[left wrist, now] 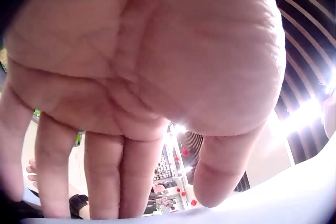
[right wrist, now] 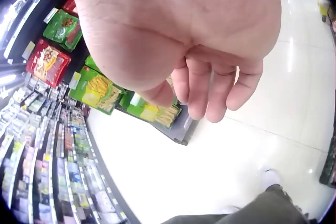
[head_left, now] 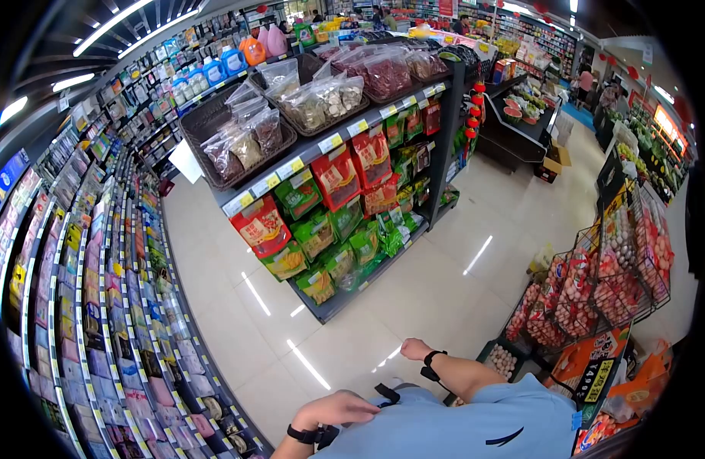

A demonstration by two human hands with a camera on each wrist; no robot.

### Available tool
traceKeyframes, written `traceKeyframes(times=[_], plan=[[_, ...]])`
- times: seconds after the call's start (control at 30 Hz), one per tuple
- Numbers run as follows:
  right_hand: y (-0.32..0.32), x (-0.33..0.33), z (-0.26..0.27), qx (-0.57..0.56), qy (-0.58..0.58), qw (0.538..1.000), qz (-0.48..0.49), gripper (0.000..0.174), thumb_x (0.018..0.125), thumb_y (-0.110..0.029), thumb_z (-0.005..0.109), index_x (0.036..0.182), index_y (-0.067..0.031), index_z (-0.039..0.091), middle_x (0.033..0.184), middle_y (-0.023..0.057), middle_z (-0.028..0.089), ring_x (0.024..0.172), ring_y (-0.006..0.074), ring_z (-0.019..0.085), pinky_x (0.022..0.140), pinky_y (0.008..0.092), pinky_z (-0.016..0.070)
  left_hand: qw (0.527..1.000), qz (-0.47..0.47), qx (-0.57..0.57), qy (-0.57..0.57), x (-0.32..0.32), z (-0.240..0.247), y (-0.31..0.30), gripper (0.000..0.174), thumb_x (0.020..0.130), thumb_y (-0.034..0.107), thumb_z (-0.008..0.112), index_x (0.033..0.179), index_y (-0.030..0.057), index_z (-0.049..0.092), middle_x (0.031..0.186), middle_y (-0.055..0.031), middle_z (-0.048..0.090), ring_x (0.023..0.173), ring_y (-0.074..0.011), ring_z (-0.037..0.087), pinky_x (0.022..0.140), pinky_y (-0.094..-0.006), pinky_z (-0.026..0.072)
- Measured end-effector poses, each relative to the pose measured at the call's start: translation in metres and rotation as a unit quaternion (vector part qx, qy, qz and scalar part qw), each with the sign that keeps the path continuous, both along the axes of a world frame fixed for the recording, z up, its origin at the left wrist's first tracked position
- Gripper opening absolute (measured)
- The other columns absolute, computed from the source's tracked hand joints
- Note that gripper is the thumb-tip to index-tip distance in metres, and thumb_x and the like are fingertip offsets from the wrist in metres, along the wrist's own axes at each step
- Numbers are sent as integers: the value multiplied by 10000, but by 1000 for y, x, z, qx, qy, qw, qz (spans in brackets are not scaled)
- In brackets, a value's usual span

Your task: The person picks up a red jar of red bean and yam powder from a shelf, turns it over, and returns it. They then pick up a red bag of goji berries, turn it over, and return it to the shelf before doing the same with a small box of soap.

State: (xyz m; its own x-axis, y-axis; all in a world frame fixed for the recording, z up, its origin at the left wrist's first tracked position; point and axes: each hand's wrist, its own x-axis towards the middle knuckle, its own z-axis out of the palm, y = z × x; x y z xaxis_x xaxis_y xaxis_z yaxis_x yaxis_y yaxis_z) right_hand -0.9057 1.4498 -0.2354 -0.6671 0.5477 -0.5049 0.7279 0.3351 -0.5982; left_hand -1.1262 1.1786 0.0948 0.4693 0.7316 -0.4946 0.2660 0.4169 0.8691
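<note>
A pale tiled floor (head_left: 383,306) runs through a shop, with a dark shelf (head_left: 449,107) standing on it. Red and green packets (head_left: 337,177) hang on the shelf's side, clear bags (head_left: 245,149) lie in trays on top, and eggs (head_left: 499,359) sit low beyond the right forearm. None of these is in hand. The left hand (head_left: 337,409) is open beside the shirt (head_left: 459,421), its fingers nearly straight and holding nothing. The right hand (head_left: 416,349) hangs over the floor, empty, its fingers loosely curled.
</note>
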Motion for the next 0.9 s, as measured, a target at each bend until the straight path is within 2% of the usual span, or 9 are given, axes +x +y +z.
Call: traceKeyframes(times=[0.17, 0.27, 0.3, 0.33, 0.43, 0.47, 0.63, 0.73, 0.9], plan=[[28, -54, 30, -19, -10, 1000, 10, 311, 860, -281, 629, 1018, -74, 798, 1081, 203, 762, 1033, 382, 723, 942, 454, 572, 999, -16, 34, 25, -60, -10, 55, 362, 1023, 287, 703, 1307, 65, 735, 1149, -92, 788, 1015, -159, 700, 930, -297, 533], [48, -64, -22, 11, -55, 998, 17, 322, 881, -309, 610, 937, -42, 781, 1041, 229, 755, 1005, 432, 714, 911, 491, 578, 998, -36, 48, 34, -111, -15, 83, 366, 1015, 292, 711, 1297, 61, 736, 1133, -100, 789, 1017, -172, 712, 923, -300, 540], [52, -58, -60, 108, -25, 993, 30, 299, 881, -298, 593, 846, -67, 780, 803, 137, 765, 761, 308, 745, 774, 427, 599, 996, -41, 69, 26, -131, -12, 91, 374, 1009, 297, 717, 1296, 58, 733, 1123, -105, 789, 1020, -179, 718, 924, -303, 544], [53, -58, -55, 46, -45, 998, -21, 293, 894, -289, 610, 824, -59, 776, 776, 107, 765, 681, 240, 737, 692, 392, 603, 996, -40, 75, 26, -154, -12, 97, 374, 1009, 297, 717, 1296, 58, 733, 1123, -105, 789, 1020, -179, 718, 924, -303, 544], [48, -87, -3, -117, -160, 971, -134, 244, 899, -281, 667, 913, -68, 784, 830, 66, 775, 674, 175, 724, 614, 342, 591, 978, 49, 180, 93, -228, -26, 116, 370, 981, 283, 744, 1261, 41, 735, 1116, -114, 782, 1015, -205, 727, 930, -324, 551], [44, -98, 6, -140, -134, 966, -168, 251, 912, -272, 682, 1001, -58, 777, 927, 69, 786, 747, 176, 741, 648, 328, 595, 958, 166, 193, 131, -259, -42, 124, 371, 954, 275, 769, 1241, 43, 727, 1074, -124, 775, 996, -222, 728, 922, -339, 556], [40, -162, 40, -130, -12, 967, -217, 282, 897, -209, 697, 1068, 7, 754, 937, 129, 778, 780, 207, 750, 733, 348, 613, 699, 554, 277, 357, -395, -117, 166, 560, 819, 200, 863, 1281, 23, 602, 1169, -209, 647, 1077, -304, 656, 909, -380, 549], [58, -206, 54, -160, 50, 950, -262, 276, 902, -165, 700, 1093, 30, 734, 960, 136, 776, 793, 217, 750, 749, 342, 613, 644, 655, 291, 268, -438, -120, 194, 597, 805, 157, 859, 1302, -10, 573, 1279, -224, 584, 1155, -338, 613, 940, -399, 536], [63, -228, 58, -158, 10, 955, -249, 265, 884, -157, 730, 1108, -15, 730, 985, 115, 767, 810, 196, 752, 656, 310, 586, 713, 572, 297, 277, -462, -108, 226, 549, 779, 194, 869, 1216, 2, 597, 1207, -224, 606, 1143, -427, 602, 980, -472, 510]])
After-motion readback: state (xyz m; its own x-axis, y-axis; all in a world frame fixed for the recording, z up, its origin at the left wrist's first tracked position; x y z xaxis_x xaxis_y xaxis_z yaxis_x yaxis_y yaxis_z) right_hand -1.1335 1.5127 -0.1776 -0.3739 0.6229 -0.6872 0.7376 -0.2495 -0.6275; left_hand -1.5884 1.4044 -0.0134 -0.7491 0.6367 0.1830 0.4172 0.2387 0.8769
